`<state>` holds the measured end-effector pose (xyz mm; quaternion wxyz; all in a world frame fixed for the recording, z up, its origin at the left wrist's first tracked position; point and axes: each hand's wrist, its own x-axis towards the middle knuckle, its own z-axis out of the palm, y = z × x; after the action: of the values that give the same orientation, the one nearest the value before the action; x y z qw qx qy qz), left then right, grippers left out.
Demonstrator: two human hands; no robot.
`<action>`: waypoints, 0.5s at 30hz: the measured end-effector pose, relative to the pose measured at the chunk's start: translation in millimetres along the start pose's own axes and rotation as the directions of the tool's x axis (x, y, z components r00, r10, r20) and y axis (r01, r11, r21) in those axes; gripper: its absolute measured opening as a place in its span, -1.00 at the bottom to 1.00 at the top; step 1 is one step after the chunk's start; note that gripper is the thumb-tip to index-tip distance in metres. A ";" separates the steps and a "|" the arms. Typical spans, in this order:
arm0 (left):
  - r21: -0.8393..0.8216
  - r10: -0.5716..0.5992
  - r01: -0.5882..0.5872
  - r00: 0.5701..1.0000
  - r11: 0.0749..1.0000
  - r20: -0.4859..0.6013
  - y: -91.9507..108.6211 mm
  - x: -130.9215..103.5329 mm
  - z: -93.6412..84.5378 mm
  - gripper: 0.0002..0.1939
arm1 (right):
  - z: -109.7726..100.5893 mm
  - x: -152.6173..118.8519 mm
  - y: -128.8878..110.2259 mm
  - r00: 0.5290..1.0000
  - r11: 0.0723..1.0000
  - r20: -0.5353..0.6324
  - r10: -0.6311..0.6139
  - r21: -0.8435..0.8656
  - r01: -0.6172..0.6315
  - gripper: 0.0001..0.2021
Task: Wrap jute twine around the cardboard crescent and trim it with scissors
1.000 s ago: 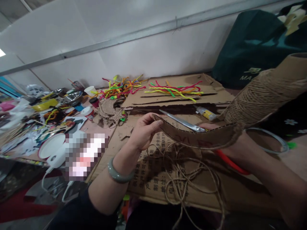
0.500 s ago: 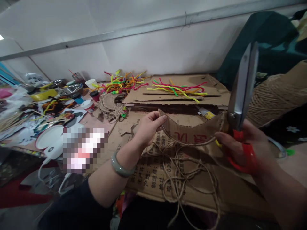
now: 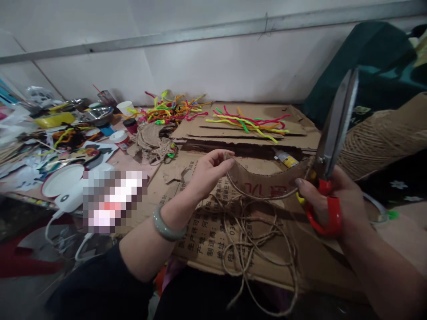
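The left end of the curved cardboard strip is pinched between the thumb and the fingers of the left hand. By the right hand, the red handles of the scissors are grasped, and the right end of the strip is also held near its thumb. The blades are pointed upward; they are perhaps almost closed, but this cannot be judged well from here. The strip is held in the air between the two hands, above the printed cardboard sheet. Along its lower edge, a twine is laid, and red printed characters can be seen on its face.

Under the strip, the loose twine is spread in tangled loops, partly over the near edge of the sheet. The big twine spool is placed at the right, behind the right hand. The glue tube is lying behind the strip. Farther back, coloured pipe cleaners are laid on another piece of cardboard, and at the left of it a twine-covered star is seen. A green bangle is worn on the left wrist.
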<state>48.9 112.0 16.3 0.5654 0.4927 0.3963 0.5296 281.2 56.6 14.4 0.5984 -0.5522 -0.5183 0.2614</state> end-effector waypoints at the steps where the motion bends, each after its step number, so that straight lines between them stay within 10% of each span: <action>1: -0.008 -0.020 0.020 1.000 1.000 0.002 0.3 -0.2 -0.2 -0.76 | 0.1 0.4 -0.4 1.000 1.000 0.000 0.002 -0.012 -0.002 -0.71; 15: 0.053 -0.060 0.061 0.998 0.997 -0.033 6.8 0.2 -3.3 -0.81 | -0.4 0.9 2.8 0.996 0.990 -0.045 0.075 -0.116 -0.080 -0.66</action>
<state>44.3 112.4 22.3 0.5613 0.4873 0.4342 0.5088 282.6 58.0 12.2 0.5645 -0.6115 -0.4988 0.2420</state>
